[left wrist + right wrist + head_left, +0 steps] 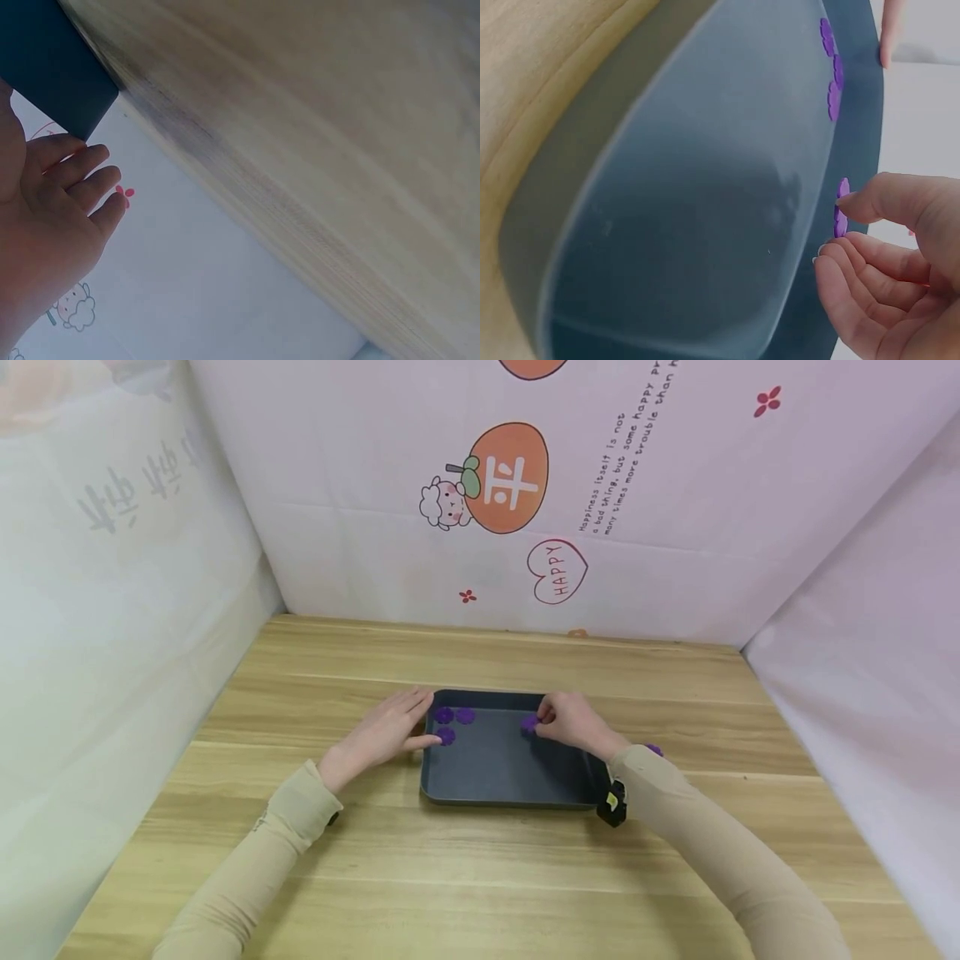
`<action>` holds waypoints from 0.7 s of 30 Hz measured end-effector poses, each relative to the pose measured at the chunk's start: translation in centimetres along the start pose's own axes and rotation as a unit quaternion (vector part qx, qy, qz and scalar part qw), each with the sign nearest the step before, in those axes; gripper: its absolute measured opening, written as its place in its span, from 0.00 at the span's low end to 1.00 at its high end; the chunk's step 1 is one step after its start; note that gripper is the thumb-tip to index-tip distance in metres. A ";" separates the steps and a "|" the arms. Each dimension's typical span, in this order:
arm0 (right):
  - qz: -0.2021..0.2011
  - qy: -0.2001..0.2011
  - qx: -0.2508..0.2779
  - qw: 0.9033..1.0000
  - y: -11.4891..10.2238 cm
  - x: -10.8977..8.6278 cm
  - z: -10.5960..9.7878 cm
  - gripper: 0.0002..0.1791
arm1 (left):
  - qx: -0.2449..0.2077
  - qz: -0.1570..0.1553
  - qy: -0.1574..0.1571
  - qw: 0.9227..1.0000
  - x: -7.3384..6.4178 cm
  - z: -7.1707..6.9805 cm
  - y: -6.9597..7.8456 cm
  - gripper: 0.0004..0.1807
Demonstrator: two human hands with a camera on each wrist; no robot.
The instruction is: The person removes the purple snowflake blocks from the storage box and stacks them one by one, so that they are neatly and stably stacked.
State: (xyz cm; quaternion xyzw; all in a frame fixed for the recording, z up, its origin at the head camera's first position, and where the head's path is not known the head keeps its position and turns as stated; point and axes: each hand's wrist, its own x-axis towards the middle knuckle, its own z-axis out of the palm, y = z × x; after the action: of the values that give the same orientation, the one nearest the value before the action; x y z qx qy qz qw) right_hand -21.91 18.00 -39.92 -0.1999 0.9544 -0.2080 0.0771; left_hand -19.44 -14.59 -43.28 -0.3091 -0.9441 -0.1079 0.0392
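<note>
A dark grey rectangular tray (517, 768) lies on the wooden table, its rim raised all round. Between thumb and fingers my right hand (573, 722) pinches a purple flower-shaped disc (842, 208), held over the tray toward its far side. Three similar purple discs (466, 716) lie in the tray's far left corner. My left hand (382, 731) rests at the tray's left rim with fingers extended, the thumb tip reaching over the rim beside the nearest disc (447, 737). From the left wrist view, its loosely bent fingers (90, 180) are by the tray corner.
One more purple disc (655, 749) shows on the table right of the tray, partly hidden behind the right wrist. A black wrist device (612, 807) hangs at the tray's near right corner. Printed white cloth (375, 552) stands behind the table and on both sides.
</note>
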 end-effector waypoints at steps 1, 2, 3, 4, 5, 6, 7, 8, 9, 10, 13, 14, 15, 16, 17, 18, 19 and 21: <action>0.001 0.000 0.003 1.000 0.1 -0.1 -0.1 0.10 | 0.001 0.000 -0.001 1.000 0.0 0.0 0.0 0.43; 0.003 0.000 0.007 1.000 0.2 -0.2 -0.3 0.10 | 0.002 -0.001 -0.002 1.000 0.0 0.0 0.0 0.43; 0.005 -0.002 0.011 1.000 0.3 -0.3 -0.4 0.10 | 0.002 -0.002 -0.003 1.000 0.0 0.0 0.0 0.43; 0.007 -0.003 0.014 1.000 0.5 -0.5 -0.6 0.09 | 0.002 -0.002 -0.004 1.000 0.1 0.0 -0.1 0.43; 0.007 -0.002 0.016 1.000 0.6 -0.6 -0.7 0.09 | 0.002 -0.003 -0.005 1.000 0.1 0.0 -0.1 0.43; 0.006 0.000 0.017 1.000 0.7 -0.7 -0.9 0.09 | 0.002 -0.004 -0.006 1.000 0.1 0.0 -0.1 0.43; 0.004 0.002 0.018 1.000 0.8 -0.9 -1.0 0.09 | 0.002 -0.004 -0.006 1.000 0.1 0.0 -0.1 0.43; 0.004 0.005 0.018 1.000 1.0 -1.0 -1.1 0.09 | 0.002 -0.005 -0.005 1.000 0.1 0.0 -0.1 0.43; 0.002 0.008 0.017 1.000 1.1 -1.2 -1.2 0.09 | 0.002 -0.004 -0.004 1.000 0.1 0.0 -0.1 0.43; 0.001 0.011 0.016 1.000 1.2 -1.3 -1.3 0.09 | 0.003 -0.004 -0.002 1.000 0.0 0.1 -0.1 0.43; 0.001 0.016 0.016 1.000 1.5 -1.7 -1.5 0.10 | 0.005 0.000 0.006 1.000 -0.1 0.1 -0.1 0.43; 0.002 0.017 0.015 1.000 1.6 -1.9 -1.6 0.10 | 0.004 0.002 0.008 1.000 -0.1 0.1 -0.1 0.43; 0.004 0.019 0.016 1.000 1.7 -2.1 -1.7 0.10 | 0.005 0.003 0.010 1.000 -0.2 0.1 -0.1 0.43; 0.007 0.020 0.018 1.000 1.7 -2.2 -1.8 0.10 | 0.005 0.004 0.012 1.000 -0.2 0.2 -0.1 0.43; 0.008 0.021 0.019 1.000 1.8 -2.4 -1.9 0.10 | 0.004 0.005 0.014 1.000 -0.2 0.2 -0.1 0.43; 0.010 0.023 0.019 0.999 1.9 -2.6 -2.1 0.10 | 0.002 0.004 0.014 1.000 -0.2 0.1 0.0 0.43; 0.013 0.025 0.020 0.999 2.0 -2.8 -2.2 0.10 | 0.002 0.005 0.014 1.000 -0.2 0.2 0.0 0.43; 0.018 0.028 0.024 0.999 2.2 -3.0 -2.5 0.10 | 0.000 0.004 0.013 1.000 -0.1 0.2 0.0 0.43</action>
State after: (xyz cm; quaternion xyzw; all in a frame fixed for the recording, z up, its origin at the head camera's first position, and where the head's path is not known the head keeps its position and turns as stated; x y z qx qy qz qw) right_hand -20.49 22.01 -38.42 -0.1746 0.9544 -0.2348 0.0592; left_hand -19.33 -14.65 -43.47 -0.3116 -0.9422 -0.1116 0.0515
